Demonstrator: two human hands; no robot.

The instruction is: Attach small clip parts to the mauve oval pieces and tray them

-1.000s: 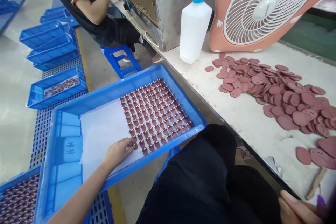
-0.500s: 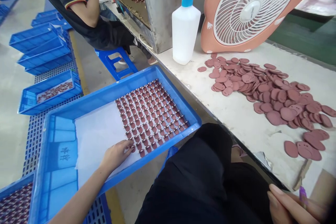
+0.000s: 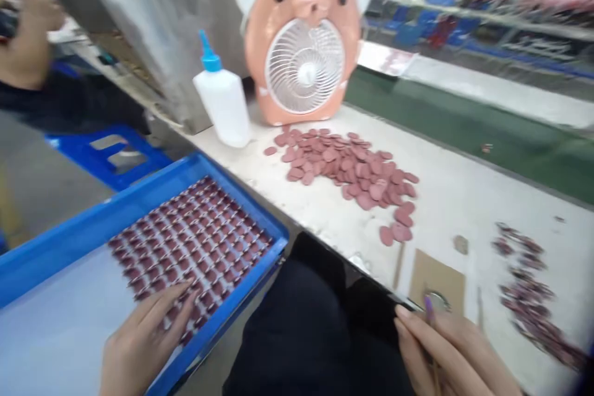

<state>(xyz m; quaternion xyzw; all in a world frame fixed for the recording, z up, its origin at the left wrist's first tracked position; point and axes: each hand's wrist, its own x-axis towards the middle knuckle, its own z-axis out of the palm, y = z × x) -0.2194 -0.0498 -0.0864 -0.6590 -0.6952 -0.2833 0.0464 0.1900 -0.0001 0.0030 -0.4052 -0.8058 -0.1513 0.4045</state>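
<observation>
My left hand (image 3: 146, 328) is over the blue tray (image 3: 41, 253), its fingertips beside rows of small dark-red pieces with pale metallic-looking bits (image 3: 195, 235). Its thumb and forefinger are a little apart, with pieces visible between them; the hand is slightly blurred. At the lower right, my right hand (image 3: 452, 346) is closed around a thin stick with a purple part (image 3: 429, 309). Just beyond that hand, a small round shiny dish (image 3: 437, 301) sits on a brown card (image 3: 440, 272). A heap of flat reddish-brown oval pieces (image 3: 343, 164) covers part of the white table (image 3: 445, 192).
A pig-shaped orange fan (image 3: 301, 37) and a white bottle with blue nozzle (image 3: 225, 102) stand behind the heap. More dark pieces with metallic-looking bits (image 3: 529, 291) lie at right. A person's arm (image 3: 28, 43) and a blue stool (image 3: 111, 151) are at left.
The view has swung right, bringing the card, dish and right-hand pieces into sight. My left hand's thumb and forefinger are now apart at the rows. My right hand still holds the stick.
</observation>
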